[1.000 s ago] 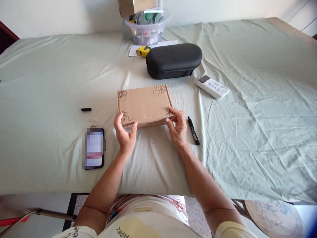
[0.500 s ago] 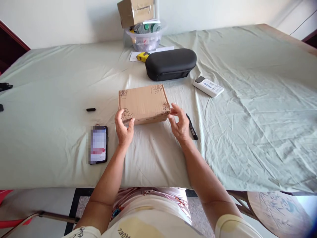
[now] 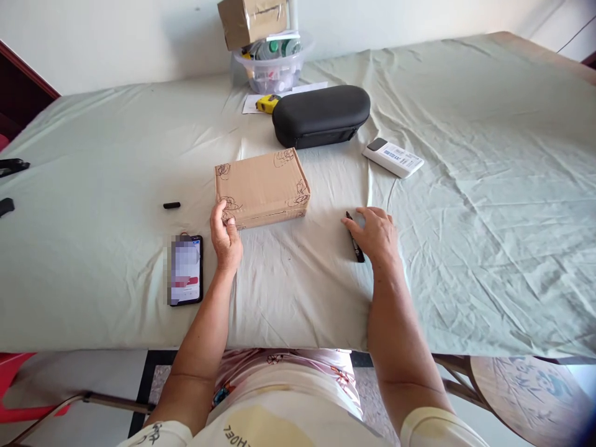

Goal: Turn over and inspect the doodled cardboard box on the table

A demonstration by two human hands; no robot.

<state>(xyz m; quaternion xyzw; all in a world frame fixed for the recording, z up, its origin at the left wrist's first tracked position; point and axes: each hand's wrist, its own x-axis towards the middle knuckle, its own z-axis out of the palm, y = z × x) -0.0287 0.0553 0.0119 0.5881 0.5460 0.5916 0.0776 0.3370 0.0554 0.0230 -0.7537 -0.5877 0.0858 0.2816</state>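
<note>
Since the earlier frames the R hand [image 3: 379,239] has come off the cardboard box [image 3: 261,186] & gone over to the black marker [image 3: 357,249], and the box has slid a bit left. Other stuff looks abt the same.

Using the box as clock centre btw: box is on the pale green cloth [image 3: 116,186], lid down, scribbles at its top corners. L hand [image 3: 226,245] is at 7, thumb on the near side + a finger at the near-left corner, so it's got a pinch on that corner.

Marker's on the cloth at approx 4. R hand is right over it, thumb & fingers spread w/ the pen between, so not closed on it. Can't tell how much the thumb is touching.

Rest: small black cap [image 3: 172,205] just under 9, phone [image 3: 195,273] betw 7 and 8 (screen mostly pixelated), black zip case [image 3: 321,115] abt 1, white slab w/ blue print [image 3: 398,160] betw 2 and 3. Yellow tape measure [image 3: 266,103] at 12, clear tub [image 3: 278,77] further out same dir.
</note>
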